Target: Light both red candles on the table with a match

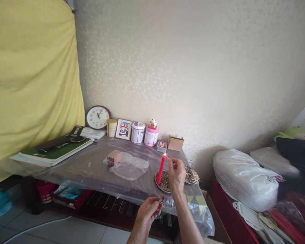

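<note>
A red candle (161, 171) stands slightly tilted on a plate (165, 189) covered with dark, speckled grains. A small flame (164, 154) burns at its top. My right hand (177, 172) is closed in a pinch on a thin match (167, 157), whose tip reaches the flame. Lower down, in front of the table edge, my left hand (149, 209) grips a small matchbox (161, 200), partly covered by the fingers. Behind my right hand, several matchsticks (193, 176) lie fanned out on a second plate, which the hand partly hides.
A clear plastic sheet covers the table (91, 173). On it lie a small cardboard block (114, 157) and a crumpled plastic bag (132, 166). A clock (98, 117), tins (138, 133), a picture frame (123, 129) and an open carton (175, 143) line the wall. White bags (244, 179) are at right.
</note>
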`<state>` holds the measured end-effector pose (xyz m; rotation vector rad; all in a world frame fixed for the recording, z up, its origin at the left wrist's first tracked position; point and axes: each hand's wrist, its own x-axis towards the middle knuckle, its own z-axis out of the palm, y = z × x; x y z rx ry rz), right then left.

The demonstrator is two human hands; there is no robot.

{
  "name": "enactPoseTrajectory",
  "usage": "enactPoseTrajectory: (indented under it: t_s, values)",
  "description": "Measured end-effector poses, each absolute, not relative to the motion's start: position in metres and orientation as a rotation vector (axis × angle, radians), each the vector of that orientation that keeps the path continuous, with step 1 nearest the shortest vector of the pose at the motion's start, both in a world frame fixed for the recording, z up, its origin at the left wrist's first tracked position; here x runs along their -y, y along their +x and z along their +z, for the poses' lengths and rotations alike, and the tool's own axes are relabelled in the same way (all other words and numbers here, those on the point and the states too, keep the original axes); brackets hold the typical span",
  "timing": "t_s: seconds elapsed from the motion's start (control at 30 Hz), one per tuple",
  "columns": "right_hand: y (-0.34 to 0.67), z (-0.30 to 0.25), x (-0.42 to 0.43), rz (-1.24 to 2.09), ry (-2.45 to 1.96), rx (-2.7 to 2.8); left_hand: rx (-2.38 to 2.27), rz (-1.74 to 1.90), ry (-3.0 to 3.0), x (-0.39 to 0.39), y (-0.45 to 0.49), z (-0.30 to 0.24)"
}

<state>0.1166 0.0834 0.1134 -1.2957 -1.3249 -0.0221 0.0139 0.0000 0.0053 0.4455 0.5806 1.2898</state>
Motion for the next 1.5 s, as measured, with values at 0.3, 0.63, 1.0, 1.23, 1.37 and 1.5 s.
enactPoseTrajectory:
  t_s: [0.3, 0.63, 1.0, 1.23, 1.37, 1.5]
  values:
    - [0.1171, 0.1126, -0.0837, -0.035, -1.297, 1.32, -0.578, 1.297, 0.443, -0.0011, 0.0148, 0.0037]
    - [0.1191, 0.1126, -0.0838, -0.019, -1.298, 1.322, -0.593, 1.294, 0.452, 0.0002, 0.0141, 0.0026]
    - [0.1172, 0.115, -0.0852, 0.001, -1.306, 1.329, -0.578, 1.3, 0.474, 0.0021, 0.0133, 0.0021]
    - [0.1171, 0.1152, -0.0837, 0.015, -1.318, 1.322, -0.586, 1.289, 0.47, 0.0023, 0.0129, 0.0043]
    - [0.118, 0.1144, -0.0839, 0.019, -1.314, 1.319, -0.578, 1.293, 0.48, 0.0012, 0.0132, 0.0029]
    - [0.1187, 0.1149, -0.0825, 0.029, -1.296, 1.321, -0.575, 1.289, 0.447, -0.0005, 0.0147, -0.0002]
